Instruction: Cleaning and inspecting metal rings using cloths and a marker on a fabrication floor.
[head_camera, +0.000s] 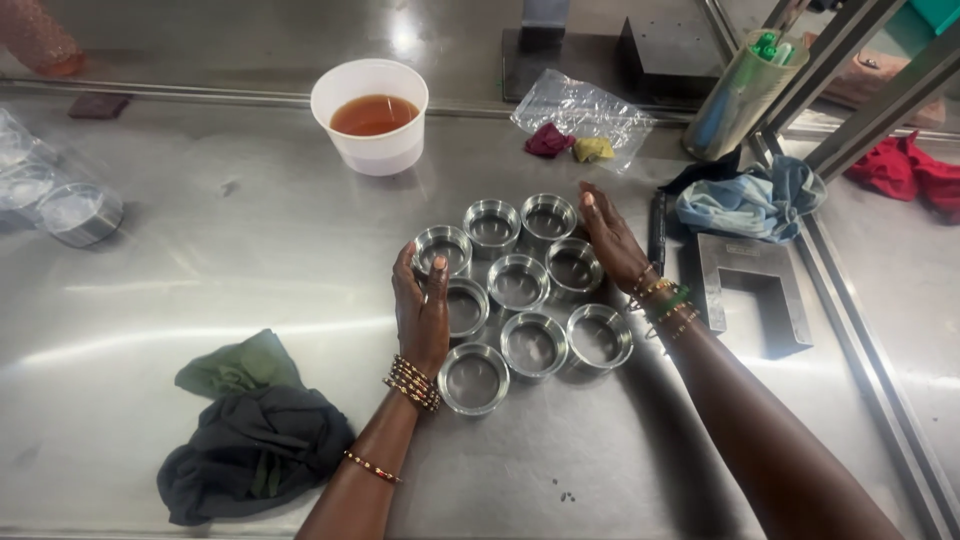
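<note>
Open desk front and left; right and rear sides crowded.
The round metal cups (520, 290) sat packed rim to rim, no gap between them for fingers; left hand (422, 310) and right hand (612, 245) closed off both flanks of the cluster. Bare desk (230, 250) lay open to the left and in front. A dark cloth heap (255, 450) blocked the near left. A square metal frame (752, 290), black marker (657, 228) and blue rag (750, 200) crowded the right. White cup of brown liquid (371, 115) and plastic bag (582, 110) stood behind.
</note>
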